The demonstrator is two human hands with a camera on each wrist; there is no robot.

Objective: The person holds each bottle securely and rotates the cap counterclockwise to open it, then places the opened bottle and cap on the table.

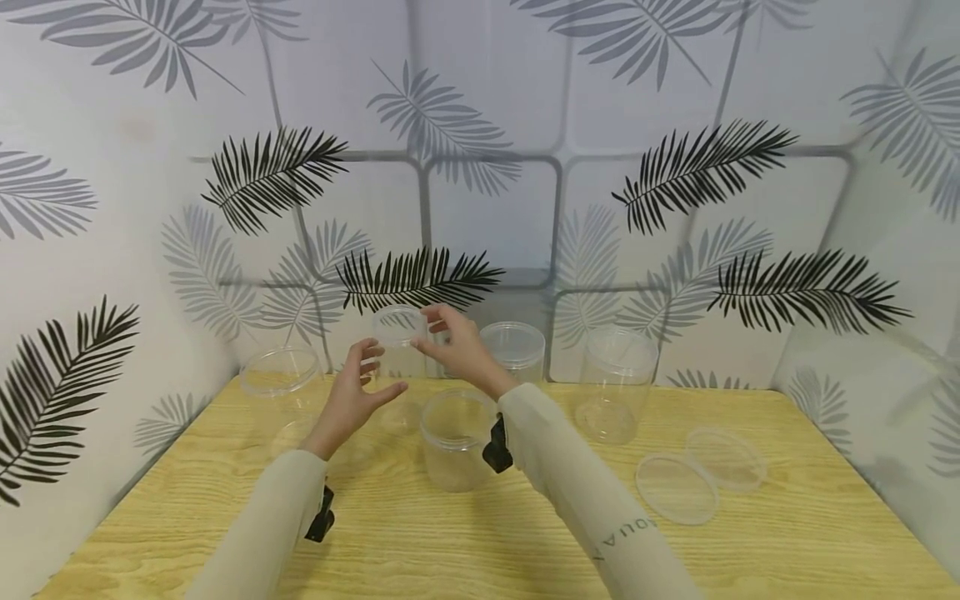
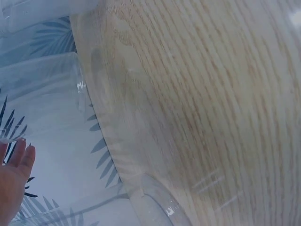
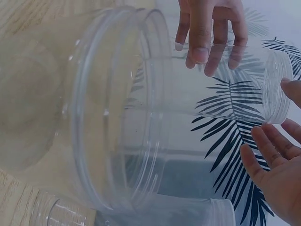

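Observation:
A tall clear plastic jar (image 1: 396, 367) stands toward the back of the table, with a clear lid (image 1: 399, 327) on top. At the lid's right side, my right hand (image 1: 461, 348) pinches its rim between thumb and fingers. My left hand (image 1: 352, 404) is at the jar's left side, its fingers spread and its thumb across the front; how firmly it touches is unclear. The right wrist view shows the left hand (image 3: 214, 33) at the jar's wall and the right hand (image 3: 277, 174) at the lid (image 3: 276, 89). Only part of the left hand (image 2: 16, 179) appears in its own wrist view.
A wide open jar (image 1: 456, 462) stands in front of the tall one. Another open jar (image 1: 279, 375) is at the left. Behind the right forearm is a lidded jar (image 1: 517, 346), with a larger jar (image 1: 617, 383) farther right. Two flat clear discs (image 1: 677, 490) lie at right.

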